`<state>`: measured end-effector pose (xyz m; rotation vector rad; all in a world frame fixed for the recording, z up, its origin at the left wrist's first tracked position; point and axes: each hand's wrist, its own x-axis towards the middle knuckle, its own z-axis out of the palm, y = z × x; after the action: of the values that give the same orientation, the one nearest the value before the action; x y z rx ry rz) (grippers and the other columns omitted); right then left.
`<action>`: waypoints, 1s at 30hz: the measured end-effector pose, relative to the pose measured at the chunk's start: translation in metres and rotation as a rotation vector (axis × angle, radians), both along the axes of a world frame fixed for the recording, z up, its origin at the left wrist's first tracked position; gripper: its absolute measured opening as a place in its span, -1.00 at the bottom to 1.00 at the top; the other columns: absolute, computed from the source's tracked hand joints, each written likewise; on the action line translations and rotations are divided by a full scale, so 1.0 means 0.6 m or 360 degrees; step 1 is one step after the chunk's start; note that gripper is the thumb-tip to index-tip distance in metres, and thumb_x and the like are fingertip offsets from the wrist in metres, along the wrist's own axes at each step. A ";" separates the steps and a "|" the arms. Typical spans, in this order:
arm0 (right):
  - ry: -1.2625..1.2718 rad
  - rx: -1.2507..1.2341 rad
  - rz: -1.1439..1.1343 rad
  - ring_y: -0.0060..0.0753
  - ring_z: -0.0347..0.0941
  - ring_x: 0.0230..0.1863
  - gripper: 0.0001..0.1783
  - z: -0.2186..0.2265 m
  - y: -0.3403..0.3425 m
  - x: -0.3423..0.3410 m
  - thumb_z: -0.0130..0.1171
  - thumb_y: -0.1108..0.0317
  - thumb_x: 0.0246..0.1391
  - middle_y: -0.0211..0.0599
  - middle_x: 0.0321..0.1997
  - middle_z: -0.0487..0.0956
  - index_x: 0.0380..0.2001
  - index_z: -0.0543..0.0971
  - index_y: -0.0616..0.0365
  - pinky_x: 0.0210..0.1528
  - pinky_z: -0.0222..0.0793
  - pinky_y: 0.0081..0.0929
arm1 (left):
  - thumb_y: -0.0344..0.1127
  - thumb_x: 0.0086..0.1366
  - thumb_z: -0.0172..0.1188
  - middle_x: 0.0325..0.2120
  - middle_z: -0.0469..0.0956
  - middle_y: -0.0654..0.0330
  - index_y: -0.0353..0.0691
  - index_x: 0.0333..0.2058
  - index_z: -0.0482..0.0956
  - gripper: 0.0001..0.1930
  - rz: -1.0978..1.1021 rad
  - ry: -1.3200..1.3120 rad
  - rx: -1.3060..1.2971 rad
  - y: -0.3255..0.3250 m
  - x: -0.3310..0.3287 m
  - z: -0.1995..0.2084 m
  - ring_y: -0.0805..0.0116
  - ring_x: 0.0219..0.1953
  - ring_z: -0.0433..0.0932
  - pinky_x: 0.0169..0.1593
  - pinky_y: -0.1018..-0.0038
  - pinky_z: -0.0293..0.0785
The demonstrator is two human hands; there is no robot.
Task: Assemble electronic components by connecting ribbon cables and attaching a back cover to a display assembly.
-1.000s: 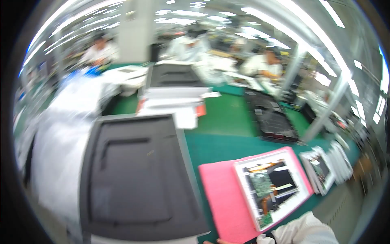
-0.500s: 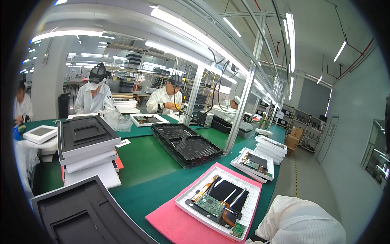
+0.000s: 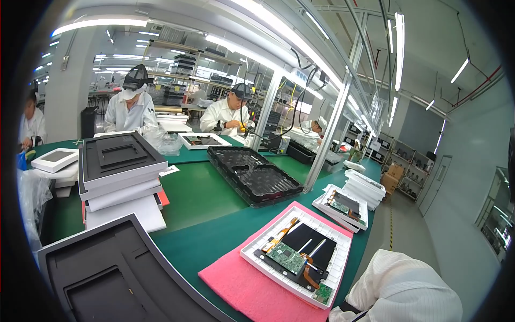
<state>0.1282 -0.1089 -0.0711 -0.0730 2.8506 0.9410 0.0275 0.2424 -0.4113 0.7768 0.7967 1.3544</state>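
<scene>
Neither of my hands shows in the head view; only a white sleeve point(image 3: 402, 292) comes in at the lower right. Closest to it lies a white tray point(image 3: 332, 273) holding a black panel with a green circuit board point(image 3: 287, 257) and orange flat cables. The tray rests on a pink foam mat point(image 3: 241, 284) on the green bench point(image 3: 209, 231). A dark grey moulded cover point(image 3: 107, 273) fills the lower left.
A stack of grey and white covers point(image 3: 120, 172) stands at the left, and a black moulded tray point(image 3: 252, 177) sits mid-bench beside a metal post point(image 3: 327, 139). More white trays point(image 3: 348, 206) are piled at the right. Several people in white coats work at the far benches.
The view has swung up from looking down at the bench to looking across the hall. The pink mat and white tray now sit lower and nearer the centre.
</scene>
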 end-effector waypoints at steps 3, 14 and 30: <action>0.0001 -0.0050 0.0003 -0.06 0.09 0.37 -0.41 0.007 -0.001 -0.006 -0.19 0.11 0.14 -0.11 0.40 0.13 0.25 0.24 -0.02 0.29 -0.01 0.07 | 0.07 0.30 -0.08 0.03 0.44 -0.06 -0.20 0.09 0.41 -0.46 0.0040 -0.0137 -0.0035 -0.021 -0.012 -0.023 0.17 0.03 0.44 0.04 0.32 0.38; 0.0052 -0.0371 0.0172 -0.06 0.10 0.36 -0.42 0.069 0.003 -0.015 -0.18 0.12 0.14 -0.11 0.39 0.14 0.24 0.25 -0.01 0.29 0.01 0.07 | 0.08 0.30 -0.08 -0.01 0.47 -0.05 -0.20 0.07 0.43 -0.46 0.0390 -0.0572 -0.0251 -0.191 -0.133 -0.124 0.18 -0.01 0.47 0.01 0.32 0.41; 0.0788 -0.1094 0.0757 -0.17 0.37 0.09 -0.72 0.086 0.027 -0.007 -0.01 0.21 0.05 -0.16 0.16 0.41 -0.16 0.45 0.00 0.09 0.26 -0.10 | 0.09 0.30 -0.07 -0.05 0.50 -0.03 -0.22 0.05 0.45 -0.46 0.1342 -0.0685 -0.0349 -0.746 -0.428 0.021 0.20 -0.07 0.50 -0.05 0.31 0.44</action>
<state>0.1238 -0.0928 -0.0193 -0.6985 3.5652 -0.0554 -0.2295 -0.2053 -0.3988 -0.0763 0.9393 2.0379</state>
